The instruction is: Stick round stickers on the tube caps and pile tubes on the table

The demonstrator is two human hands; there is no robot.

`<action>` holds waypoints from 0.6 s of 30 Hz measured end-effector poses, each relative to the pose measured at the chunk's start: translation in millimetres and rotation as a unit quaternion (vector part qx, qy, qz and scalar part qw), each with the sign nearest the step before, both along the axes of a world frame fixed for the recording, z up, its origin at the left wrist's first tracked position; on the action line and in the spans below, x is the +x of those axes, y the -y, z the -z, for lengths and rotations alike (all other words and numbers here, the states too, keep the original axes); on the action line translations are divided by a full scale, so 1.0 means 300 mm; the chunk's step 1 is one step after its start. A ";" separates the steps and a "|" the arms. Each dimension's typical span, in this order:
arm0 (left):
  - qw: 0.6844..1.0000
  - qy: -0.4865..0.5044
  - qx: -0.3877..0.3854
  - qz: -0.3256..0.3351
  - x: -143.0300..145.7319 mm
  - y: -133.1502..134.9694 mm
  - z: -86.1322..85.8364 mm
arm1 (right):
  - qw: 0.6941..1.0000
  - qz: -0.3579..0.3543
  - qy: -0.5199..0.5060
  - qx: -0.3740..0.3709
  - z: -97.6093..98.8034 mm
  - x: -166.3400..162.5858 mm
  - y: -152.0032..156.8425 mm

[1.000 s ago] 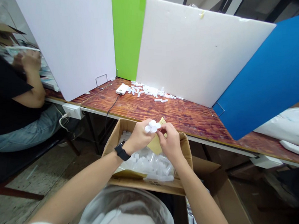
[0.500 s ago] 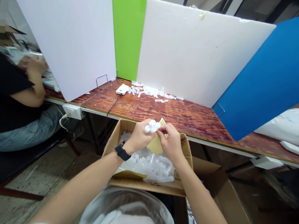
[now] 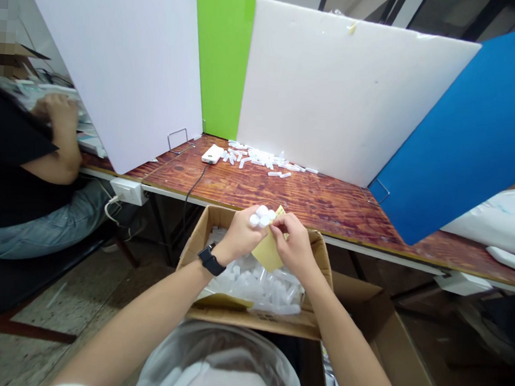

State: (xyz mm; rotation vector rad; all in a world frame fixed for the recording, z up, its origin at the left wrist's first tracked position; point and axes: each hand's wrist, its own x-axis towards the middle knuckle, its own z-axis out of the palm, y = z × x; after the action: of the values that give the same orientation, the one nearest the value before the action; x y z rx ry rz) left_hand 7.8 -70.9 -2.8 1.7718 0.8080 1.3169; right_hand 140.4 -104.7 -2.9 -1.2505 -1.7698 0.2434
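My left hand (image 3: 241, 234), with a black watch on its wrist, is closed round a small bunch of white plastic tubes (image 3: 261, 215) held upright. My right hand (image 3: 293, 242) pinches at the same bunch from the right, fingers pressed together. Both hands hover over an open cardboard box (image 3: 192, 244) holding several more clear and white tubes (image 3: 260, 284). A yellow paper flap (image 3: 267, 253) shows between the hands.
A wooden table (image 3: 310, 199) carries scattered white tubes (image 3: 260, 157) and a white power bank (image 3: 211, 153) with a cable. White, green and blue boards (image 3: 465, 125) stand behind it. Another person sits at the left (image 3: 25, 165). A plastic bag (image 3: 219, 361) lies near me.
Both hands have stayed almost still over the box; the fingers shift slightly on the bunch of tubes. The person at the left moved a hand.
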 end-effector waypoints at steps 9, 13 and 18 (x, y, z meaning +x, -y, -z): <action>0.997 -0.056 0.042 -0.020 -0.020 0.011 -0.003 | 0.966 -0.084 -0.226 -0.092 -0.068 0.005 0.047; 0.990 -0.105 0.088 -0.026 -0.026 0.028 -0.006 | 0.964 -0.105 -0.232 -0.076 -0.087 -0.006 0.059; 0.990 -0.099 0.096 -0.037 -0.022 0.029 -0.001 | 0.966 -0.105 -0.226 -0.070 -0.077 -0.012 0.055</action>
State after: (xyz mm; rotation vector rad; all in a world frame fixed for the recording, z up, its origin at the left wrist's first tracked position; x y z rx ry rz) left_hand 1.2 -79.7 -2.5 2.0681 0.8878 1.3168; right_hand 136.9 -121.2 20.1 -1.0019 -1.5001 0.7296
